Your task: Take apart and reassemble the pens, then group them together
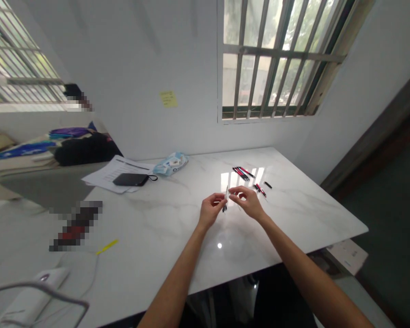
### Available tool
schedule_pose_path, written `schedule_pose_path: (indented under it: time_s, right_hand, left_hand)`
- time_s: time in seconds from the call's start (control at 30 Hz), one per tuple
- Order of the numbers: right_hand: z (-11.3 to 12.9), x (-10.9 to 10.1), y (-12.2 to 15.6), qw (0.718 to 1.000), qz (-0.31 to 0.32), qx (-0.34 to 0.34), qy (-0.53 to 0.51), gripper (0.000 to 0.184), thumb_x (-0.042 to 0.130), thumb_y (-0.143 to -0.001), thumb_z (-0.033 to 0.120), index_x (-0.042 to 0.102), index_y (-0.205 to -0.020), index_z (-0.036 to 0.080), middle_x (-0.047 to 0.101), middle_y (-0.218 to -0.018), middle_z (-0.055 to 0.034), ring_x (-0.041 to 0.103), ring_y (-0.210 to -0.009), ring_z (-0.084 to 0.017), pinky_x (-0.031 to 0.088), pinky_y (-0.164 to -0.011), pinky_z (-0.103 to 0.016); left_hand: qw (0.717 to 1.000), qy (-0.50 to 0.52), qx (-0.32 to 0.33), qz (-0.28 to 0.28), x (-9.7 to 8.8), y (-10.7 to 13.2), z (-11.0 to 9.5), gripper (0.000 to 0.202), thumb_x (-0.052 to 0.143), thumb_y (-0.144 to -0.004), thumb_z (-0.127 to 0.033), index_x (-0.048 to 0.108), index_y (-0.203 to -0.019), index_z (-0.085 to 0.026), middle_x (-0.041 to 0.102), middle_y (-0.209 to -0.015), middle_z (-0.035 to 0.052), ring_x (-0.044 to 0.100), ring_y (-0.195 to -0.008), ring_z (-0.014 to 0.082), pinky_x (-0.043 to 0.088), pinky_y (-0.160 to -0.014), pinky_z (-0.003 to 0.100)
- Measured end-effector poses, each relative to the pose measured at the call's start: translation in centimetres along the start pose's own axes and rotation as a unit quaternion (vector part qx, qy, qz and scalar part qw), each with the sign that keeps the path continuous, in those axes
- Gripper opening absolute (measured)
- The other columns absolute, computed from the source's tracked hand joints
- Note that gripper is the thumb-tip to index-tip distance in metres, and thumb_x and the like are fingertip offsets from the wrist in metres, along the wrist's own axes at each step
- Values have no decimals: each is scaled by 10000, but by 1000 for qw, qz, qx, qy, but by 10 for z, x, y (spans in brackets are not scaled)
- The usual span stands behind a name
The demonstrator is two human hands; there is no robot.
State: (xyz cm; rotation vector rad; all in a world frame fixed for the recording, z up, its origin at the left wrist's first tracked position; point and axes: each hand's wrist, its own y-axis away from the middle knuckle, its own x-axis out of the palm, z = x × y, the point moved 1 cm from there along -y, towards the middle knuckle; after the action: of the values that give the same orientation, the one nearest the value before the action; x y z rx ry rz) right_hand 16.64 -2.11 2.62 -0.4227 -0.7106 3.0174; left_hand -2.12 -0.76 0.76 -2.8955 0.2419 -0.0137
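Observation:
Over the middle of the white table, my left hand (212, 210) is closed on a slim pen (226, 195), held nearly upright between thumb and fingers. Its upper part looks pale and thin, and its lower end is dark. My right hand (246, 199) is just to the right, thumb and fingertips drawn together close to the pen's upper part. Whatever lies between those fingertips is too small to make out. Beyond the right hand, red and black pen parts (260, 189) lie on the table beside a short black piece (268, 185). Several red and black pens (242, 173) form a group farther back.
A light-blue soft packet (171, 164) rests against the wall. To its left, a black flat device with a loop (131, 179) lies on printed papers (102, 178). A yellow strip (107, 246) and a white power strip (37, 291) are at the left. The table (341, 223) ends at the right.

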Motion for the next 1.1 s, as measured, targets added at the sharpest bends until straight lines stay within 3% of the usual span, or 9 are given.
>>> schedule_pose_path:
  time_s: [0.2,0.3,0.4,0.47,0.57,0.63,0.83,0.93,1.1]
  right_hand:
    - [6,10,-11,995,-4,43,-89,250,765,-835,437,784,-900,197,780,-943,-66,702,-841,-200,556,-752,-311]
    - [5,6,-14,982,-77,69,-159,307,755,-836,460,776,-981,191,781,-971,-70,712,-871,-202,566,-779,-314]
    - [2,6,-11,975,-142,78,-154,349,733,-849,466,775,-1056,188,785,-985,-75,711,-859,-196,567,-763,-307]
    - [1,11,-5,985,-114,76,-107,325,724,-854,457,793,-1023,188,794,-982,-82,717,-857,-207,572,-760,-314]
    - [2,22,5,997,-22,68,-25,264,706,-872,424,818,-963,204,806,-928,-72,731,-813,-218,580,-757,-328]
    - [4,28,9,998,6,58,12,235,704,-879,401,827,-950,214,806,-876,-60,731,-763,-215,576,-737,-326]
    - [7,27,8,996,8,77,38,200,771,-830,397,815,-898,214,786,-744,-41,716,-660,-201,552,-638,-298]
    - [3,26,10,996,17,82,-15,253,791,-805,376,776,-998,213,797,-815,-36,745,-715,-201,595,-694,-313]
    - [-4,25,23,997,23,78,16,167,771,-817,354,783,-914,218,801,-867,-45,764,-793,-216,623,-816,-365]
  left_hand:
    - [999,-23,17,15,4,3,1,244,792,-780,-357,746,-902,-150,728,-869,57,671,-762,164,559,-763,303]
    - [1000,-29,8,6,3,2,5,172,721,-806,-310,697,-888,-161,652,-743,3,594,-646,118,481,-637,235]
    - [1000,-17,-9,-4,0,1,4,172,650,-839,-335,676,-855,-166,509,-603,-48,446,-525,88,337,-515,200]
    - [1000,-2,-17,-15,-2,0,2,230,646,-851,-382,700,-880,-160,481,-597,-52,402,-509,84,297,-493,202]
    - [999,10,-27,-36,-4,-1,-1,347,748,-796,-445,754,-975,-148,572,-691,-17,419,-540,81,316,-506,210]
    - [998,12,-37,-41,-5,-1,-1,403,814,-744,-466,777,-969,-134,616,-724,7,419,-555,78,310,-511,212]
    - [998,27,-57,-23,-6,-1,0,410,861,-696,-483,783,-852,-113,531,-566,-23,372,-516,72,236,-490,217]
    - [996,59,-64,-20,-5,0,-2,405,862,-696,-490,762,-821,-118,508,-540,-36,375,-497,69,238,-484,219]
    - [988,117,-84,-56,-5,-2,-1,398,884,-673,-466,743,-825,-127,481,-527,-58,360,-468,58,216,-460,216]
